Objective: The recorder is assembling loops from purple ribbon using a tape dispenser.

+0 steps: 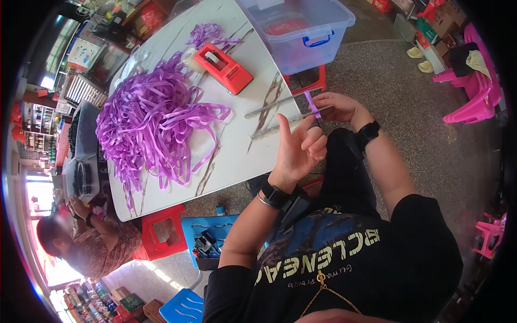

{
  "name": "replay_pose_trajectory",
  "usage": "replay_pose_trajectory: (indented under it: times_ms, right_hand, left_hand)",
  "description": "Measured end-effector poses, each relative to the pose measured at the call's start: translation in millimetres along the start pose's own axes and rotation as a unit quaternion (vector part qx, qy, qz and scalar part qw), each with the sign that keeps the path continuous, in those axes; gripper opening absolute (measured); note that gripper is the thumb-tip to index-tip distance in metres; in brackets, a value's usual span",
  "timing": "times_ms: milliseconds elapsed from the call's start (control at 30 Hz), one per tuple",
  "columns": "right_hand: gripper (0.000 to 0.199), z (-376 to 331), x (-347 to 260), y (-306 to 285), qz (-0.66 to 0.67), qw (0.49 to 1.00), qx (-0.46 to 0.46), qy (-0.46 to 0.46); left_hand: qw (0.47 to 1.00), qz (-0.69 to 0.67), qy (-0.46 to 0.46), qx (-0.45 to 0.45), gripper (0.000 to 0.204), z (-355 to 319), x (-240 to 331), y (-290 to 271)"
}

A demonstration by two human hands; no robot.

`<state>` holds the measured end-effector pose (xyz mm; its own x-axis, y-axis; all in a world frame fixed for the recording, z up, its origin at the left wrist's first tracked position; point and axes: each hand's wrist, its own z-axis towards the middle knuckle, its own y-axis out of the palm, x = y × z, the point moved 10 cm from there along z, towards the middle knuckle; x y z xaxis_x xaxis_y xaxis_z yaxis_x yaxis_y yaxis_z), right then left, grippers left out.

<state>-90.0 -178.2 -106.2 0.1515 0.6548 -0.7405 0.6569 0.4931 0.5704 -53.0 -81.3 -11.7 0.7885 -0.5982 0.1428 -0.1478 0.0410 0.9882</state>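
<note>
Two thin metal rods (269, 129) lie roughly parallel across the right edge of the table, their ends sticking out past it. A short strip of purple ribbon (309, 99) spans the rods near those ends. My right hand (340, 109) is closed at the ribbon and the nearer rod's tip, fingers and thumb pinched together. Just left of it, my left hand (299, 146) has its thumb and index finger spread apart and the other fingers curled. Nothing shows in that hand; its index fingertip is close to the ribbon and the nearer rod.
On the marble-patterned table (226, 156) lie a big heap of purple ribbon (145, 118) and a red tape dispenser (223, 67). A clear plastic bin (301, 43) stands beyond the table's right edge. Another person (97, 237) sits at left, near a red stool (163, 231).
</note>
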Motion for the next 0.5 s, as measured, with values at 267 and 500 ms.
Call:
replay_pose_trajectory:
  times_ms: [267,500]
  right_hand:
    - [0.017,16,13,44,0.176,0.978,-0.055,-0.094]
    - [0.015,5,1,79,0.234,0.949,-0.187,-0.098]
  left_hand:
    - [1.0,-0.005,-0.002,-0.014,0.074,0,1,2]
    - [1.0,-0.002,0.0,-0.011,0.073,1,0,3]
